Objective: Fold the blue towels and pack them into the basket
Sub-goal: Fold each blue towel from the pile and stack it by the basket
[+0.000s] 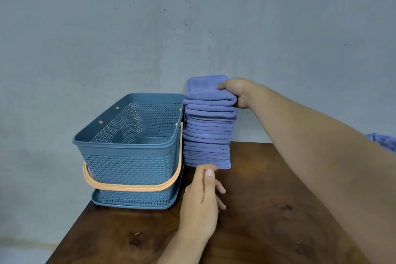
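While upright beside the basket (128,167), blue towels (207,130) between left hand (201,197), right hand (237,92).

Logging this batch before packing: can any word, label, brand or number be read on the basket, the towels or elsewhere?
None can be read.
The basket shows only its punched pattern; the towels show no tag; the table and the wall bear no writing.
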A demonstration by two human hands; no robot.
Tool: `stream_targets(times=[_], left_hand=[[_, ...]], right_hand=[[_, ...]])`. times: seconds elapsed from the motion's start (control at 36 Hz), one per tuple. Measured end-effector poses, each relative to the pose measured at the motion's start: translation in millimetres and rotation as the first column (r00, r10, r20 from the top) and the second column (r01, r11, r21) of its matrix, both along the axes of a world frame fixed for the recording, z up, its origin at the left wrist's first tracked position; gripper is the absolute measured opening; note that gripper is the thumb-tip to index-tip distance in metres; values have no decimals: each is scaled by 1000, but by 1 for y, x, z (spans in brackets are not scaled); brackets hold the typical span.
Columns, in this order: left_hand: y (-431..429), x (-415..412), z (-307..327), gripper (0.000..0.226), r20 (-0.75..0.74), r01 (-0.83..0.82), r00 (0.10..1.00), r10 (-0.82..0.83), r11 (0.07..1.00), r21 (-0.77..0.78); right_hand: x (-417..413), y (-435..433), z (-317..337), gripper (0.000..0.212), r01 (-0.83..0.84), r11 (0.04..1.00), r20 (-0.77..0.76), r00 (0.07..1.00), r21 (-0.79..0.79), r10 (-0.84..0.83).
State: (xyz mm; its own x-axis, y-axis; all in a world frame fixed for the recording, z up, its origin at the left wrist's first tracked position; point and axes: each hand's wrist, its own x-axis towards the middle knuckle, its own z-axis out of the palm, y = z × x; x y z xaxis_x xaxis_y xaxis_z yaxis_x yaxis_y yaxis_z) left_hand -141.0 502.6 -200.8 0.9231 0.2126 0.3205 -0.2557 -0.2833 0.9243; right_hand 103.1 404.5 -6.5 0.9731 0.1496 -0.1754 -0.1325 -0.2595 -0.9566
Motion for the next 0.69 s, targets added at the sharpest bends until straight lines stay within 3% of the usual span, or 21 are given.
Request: stream_targets(times=[0.22,0.31,0.36,0.42,0.44,0.5,0.56,0.64,0.69], left_hand=[[-3,3,-3,26,-29,17,999,-16,1000,11],[-3,3,-3,23,-36,18,999,-17,1000,19],[-2,3,-3,22,-36,15,999,-15,1000,20],[-2,2,-2,21,-32,13,999,-12,1000,26],[-2,2,-2,21,-29,14,999,-13,999,32],[-3,2,-2,22,-26,19,1000,-18,999,46],[-3,1,-2,21,-26,26,999,-25,998,59],[-5,0,-1,21,-32,33,999,-30,997,74],[-5,0,-2,21,-33,37,999,-34,996,79]], right_hand=[[9,-6,12,12,-93,996,-95,991,-1,92],[10,-2,17,13,-51,989,-59,997,-136,43],[5,2,22,15,42,913,75,997,-405,-12],[9,3,23,30,257,690,366,931,-677,12],[11,2,23,40,361,618,517,852,-698,87],[12,5,23,45,379,651,668,693,-658,272],[13,9,22,41,238,650,622,637,-721,456],[10,18,14,58,46,508,389,704,-860,594],[8,21,5,67,-43,466,287,735,-884,614]])
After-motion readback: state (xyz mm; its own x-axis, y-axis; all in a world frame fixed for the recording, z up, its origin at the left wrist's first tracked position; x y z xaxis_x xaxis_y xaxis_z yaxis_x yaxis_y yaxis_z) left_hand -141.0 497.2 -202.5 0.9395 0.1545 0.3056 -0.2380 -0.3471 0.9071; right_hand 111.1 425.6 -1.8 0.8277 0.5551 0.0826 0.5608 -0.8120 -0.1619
